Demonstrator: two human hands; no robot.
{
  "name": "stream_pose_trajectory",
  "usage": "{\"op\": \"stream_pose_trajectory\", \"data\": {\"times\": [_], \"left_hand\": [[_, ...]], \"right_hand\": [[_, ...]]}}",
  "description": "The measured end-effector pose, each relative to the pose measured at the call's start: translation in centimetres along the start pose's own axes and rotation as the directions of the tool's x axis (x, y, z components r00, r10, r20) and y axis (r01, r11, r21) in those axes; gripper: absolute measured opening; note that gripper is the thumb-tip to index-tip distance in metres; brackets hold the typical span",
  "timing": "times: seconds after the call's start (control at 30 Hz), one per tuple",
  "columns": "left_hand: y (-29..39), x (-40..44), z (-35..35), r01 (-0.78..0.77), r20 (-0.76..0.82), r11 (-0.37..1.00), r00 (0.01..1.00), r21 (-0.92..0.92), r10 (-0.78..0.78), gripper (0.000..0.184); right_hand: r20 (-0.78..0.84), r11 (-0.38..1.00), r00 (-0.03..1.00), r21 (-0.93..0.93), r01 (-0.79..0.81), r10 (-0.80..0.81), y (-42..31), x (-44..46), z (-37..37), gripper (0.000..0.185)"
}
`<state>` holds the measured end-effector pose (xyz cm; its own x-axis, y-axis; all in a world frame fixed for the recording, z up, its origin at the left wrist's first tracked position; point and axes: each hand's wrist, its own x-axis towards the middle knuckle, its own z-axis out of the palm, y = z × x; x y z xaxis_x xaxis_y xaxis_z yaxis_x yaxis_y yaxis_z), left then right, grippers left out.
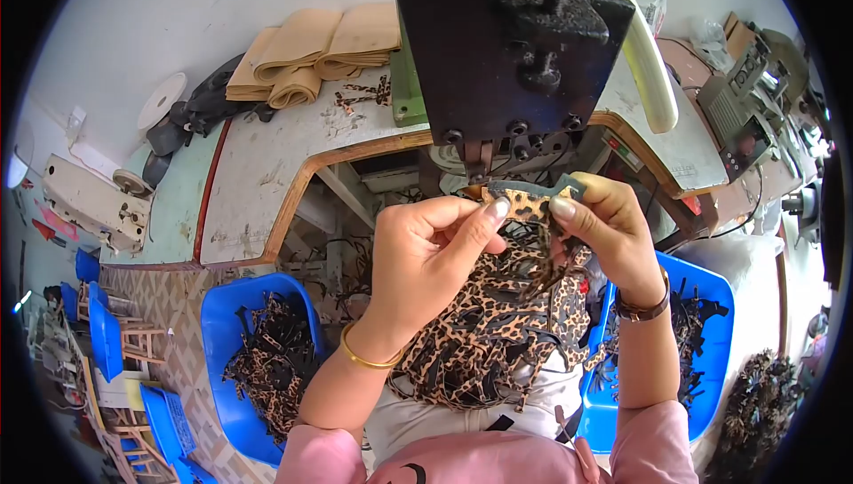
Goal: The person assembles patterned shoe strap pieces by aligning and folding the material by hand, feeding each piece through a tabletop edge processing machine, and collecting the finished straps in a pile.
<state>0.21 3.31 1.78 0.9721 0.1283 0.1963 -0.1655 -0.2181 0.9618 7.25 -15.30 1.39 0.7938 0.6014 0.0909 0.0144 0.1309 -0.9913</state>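
A leopard-print strip with a dark edge (524,203) is stretched between my two hands, just below the head of a black machine (520,67). My left hand (435,257) pinches its left end between thumb and fingers. The right end is pinched in my right hand (609,222), with loose strips dangling beneath. A pile of leopard-print strips (484,333) lies on my lap under both hands.
Blue bins of strips stand at the left (213,333) and right (720,324). Folded brown sheets (329,40) lie on the curved worktable (267,155). A sewing machine (93,204) is at far left.
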Motion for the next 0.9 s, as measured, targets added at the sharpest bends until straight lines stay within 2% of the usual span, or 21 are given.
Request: {"op": "stream_pose_trajectory", "data": {"times": [0.3,0.37,0.43,0.5,0.57,0.63,0.7,0.73,0.77,0.83,0.87,0.9], "left_hand": [[-0.1,-0.1,1.0,0.004,-0.108,0.994,0.994,-0.112,-0.016,0.023],[-0.2,-0.3,1.0,-0.028,-0.171,0.991,0.985,-0.13,0.005,0.024],[-0.5,-0.6,0.8,-0.059,-0.213,0.993,0.976,-0.101,0.037,0.024],[-0.9,-0.9,0.6,-0.089,-0.251,0.994,0.965,-0.069,0.069,0.023],[-1.4,-1.1,0.3,-0.143,-0.327,0.976,0.941,-0.166,0.082,0.017],[-1.8,-1.1,-0.4,-0.156,-0.342,0.978,0.934,-0.136,0.101,0.016],[-2.0,-0.8,-1.2,-0.187,-0.363,0.974,0.923,-0.125,0.13,0.015],[-2.0,-0.5,-1.4,-0.211,-0.37,0.972,0.915,-0.103,0.16,0.014],[-2.0,-0.4,-1.8,-0.212,-0.371,0.972,0.915,-0.103,0.16,0.014],[-1.9,-0.2,-2.6,-0.234,-0.335,0.972,0.916,-0.004,0.219,0.014],[-1.7,-0.1,-2.8,-0.229,-0.34,0.973,0.917,-0.013,0.211,0.014],[-1.9,-0.2,-3.0,-0.229,-0.338,0.973,0.917,-0.015,0.211,0.014]], "right_hand": [[0.004,0.992,0.999,-0.118,0.041,-0.04,-0.6,1.4,-0.6,0.02],[0.022,0.995,1.0,-0.093,0.023,-0.021,-0.8,1.8,-0.6,0.019],[0.042,0.995,0.996,-0.056,0.08,-0.078,-0.7,2.2,-0.1,0.017],[0.044,0.997,0.999,-0.067,0.03,-0.027,-1.1,2.3,0.2,0.015],[0.1,0.997,0.992,-0.017,0.075,-0.073,-0.6,2.7,0.6,0.016],[0.085,0.997,0.994,0.042,0.072,-0.076,-0.1,2.8,1.4,0.018],[0.047,0.979,0.982,0.106,0.177,-0.183,0.4,2.7,2.2,0.025],[0.063,0.981,0.979,-0.01,0.193,-0.192,0.5,2.7,2.2,0.034],[0.063,0.981,0.979,-0.01,0.193,-0.192,0.4,2.6,2.4,0.034],[0.064,0.981,0.99,-0.142,0.133,-0.125,0.2,2.2,2.9,0.039],[0.084,0.96,0.989,-0.242,0.143,-0.126,0.3,2.1,2.9,0.043],[0.082,0.96,0.989,-0.243,0.142,-0.126,0.3,2.0,3.1,0.043]]}}
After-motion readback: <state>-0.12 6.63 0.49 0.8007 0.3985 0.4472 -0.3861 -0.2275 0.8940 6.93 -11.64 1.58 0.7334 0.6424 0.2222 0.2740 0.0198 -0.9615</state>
